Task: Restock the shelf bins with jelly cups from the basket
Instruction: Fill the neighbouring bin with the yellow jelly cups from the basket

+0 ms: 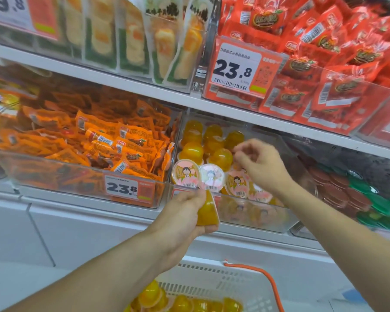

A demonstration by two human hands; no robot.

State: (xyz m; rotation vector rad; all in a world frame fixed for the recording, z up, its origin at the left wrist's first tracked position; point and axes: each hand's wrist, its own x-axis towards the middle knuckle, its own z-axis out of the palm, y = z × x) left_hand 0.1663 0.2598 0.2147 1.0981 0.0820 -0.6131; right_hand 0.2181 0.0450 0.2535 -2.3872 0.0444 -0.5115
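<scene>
A clear shelf bin (252, 218) in the middle of the lower shelf holds several orange jelly cups (221, 157), some with cartoon lids facing out. My left hand (185, 212) grips one orange jelly cup (206, 212) just below the bin's front edge. My right hand (259, 167) hovers over the bin's right part, fingers loosely curled, with nothing visibly held. At the bottom, a white basket (214, 280) with an orange handle holds more orange jelly cups (185, 302).
Left of the jelly bin stands a bin of orange snack packets (88, 143) with a 23.8 price tag. Red packets (324, 70) fill the upper right bin. Dark red and green cups (356, 194) lie to the right. White shelf boards run above and below.
</scene>
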